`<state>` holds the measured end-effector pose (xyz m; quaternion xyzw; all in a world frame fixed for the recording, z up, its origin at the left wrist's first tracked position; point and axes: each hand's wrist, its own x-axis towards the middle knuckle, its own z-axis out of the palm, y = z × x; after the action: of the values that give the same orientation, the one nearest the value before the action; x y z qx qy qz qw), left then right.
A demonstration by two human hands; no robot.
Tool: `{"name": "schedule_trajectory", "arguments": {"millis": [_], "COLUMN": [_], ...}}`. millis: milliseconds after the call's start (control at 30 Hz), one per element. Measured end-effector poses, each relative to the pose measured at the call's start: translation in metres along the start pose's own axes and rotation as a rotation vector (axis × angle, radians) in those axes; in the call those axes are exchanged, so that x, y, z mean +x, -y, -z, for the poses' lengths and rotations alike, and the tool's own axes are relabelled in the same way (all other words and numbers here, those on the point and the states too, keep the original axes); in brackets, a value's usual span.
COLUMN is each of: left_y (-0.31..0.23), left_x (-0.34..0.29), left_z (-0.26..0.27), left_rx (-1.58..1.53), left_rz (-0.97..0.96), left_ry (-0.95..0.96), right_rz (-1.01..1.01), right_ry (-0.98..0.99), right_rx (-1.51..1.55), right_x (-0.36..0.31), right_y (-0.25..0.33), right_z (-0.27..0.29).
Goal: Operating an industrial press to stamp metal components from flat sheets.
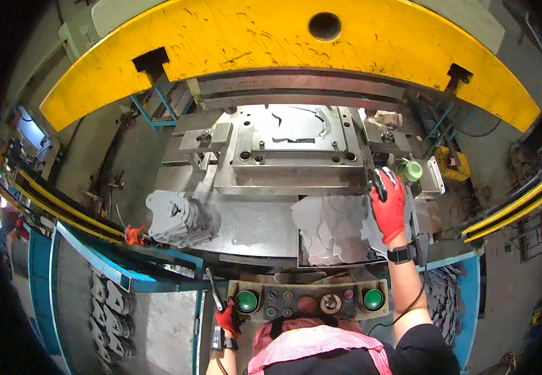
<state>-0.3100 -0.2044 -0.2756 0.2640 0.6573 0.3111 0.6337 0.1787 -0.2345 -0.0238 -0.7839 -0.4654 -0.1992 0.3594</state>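
Note:
My left hand [227,320], in a red glove, is closed around a silver rod-shaped tool [213,289] beside the left green button [246,301]. My right hand [388,205], in a red glove with dark fingertips, reaches forward to the right front corner of the steel die [296,178]. Its fingers are curled around something dark that I cannot make out. On top of the die lies a bright flat metal plate [271,128] with an irregular cut-out outline. Flat grey metal sheets [330,231] lie overlapping just left of my right forearm. A stack of shaped metal blanks [177,217] stands at left.
The yellow press ram [252,37] spans overhead. A green-topped container [410,170] stands right of the die. Before my body is a control panel [305,304] with a right green button [373,299]. Blue-framed bins at left [52,275] and right [471,300] hold metal pieces.

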Motion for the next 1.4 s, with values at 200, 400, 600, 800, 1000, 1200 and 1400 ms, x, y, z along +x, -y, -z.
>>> {"name": "schedule_trajectory", "arguments": {"millis": [200, 400, 600, 800, 1000, 1200, 1400], "left_y": [0.013, 0.027, 0.043, 0.026, 0.004, 0.017, 0.024], "left_x": [0.011, 0.027, 0.033, 0.019, 0.027, 0.053, 0.068], "left_z": [-0.005, 0.007, 0.023, 0.011, -0.01, 0.0, 0.008], "left_rx": [-0.058, -0.059, 0.094, 0.131, 0.253, 0.4, 0.365], "left_rz": [-0.182, -0.278, -0.278, -0.158, -0.201, -0.172, -0.091], "left_ry": [-0.081, 0.008, -0.117, -0.068, -0.001, 0.064, 0.169], "right_rz": [0.215, 0.23, 0.189, 0.219, 0.219, -0.595, -1.339], "right_ry": [0.173, 0.593, 0.712, 0.696, 0.011, -0.217, 0.185], "right_rx": [0.109, -0.124, -0.23, -0.243, 0.053, 0.058, 0.606], "right_x": [0.04, 0.117, 0.125, 0.12, 0.027, -0.192, -0.358], "right_y": [0.031, 0.087, 0.087, 0.091, 0.022, -0.084, -0.13], "right_z": [-0.028, -0.114, -0.124, -0.115, -0.027, 0.079, 0.06]}}
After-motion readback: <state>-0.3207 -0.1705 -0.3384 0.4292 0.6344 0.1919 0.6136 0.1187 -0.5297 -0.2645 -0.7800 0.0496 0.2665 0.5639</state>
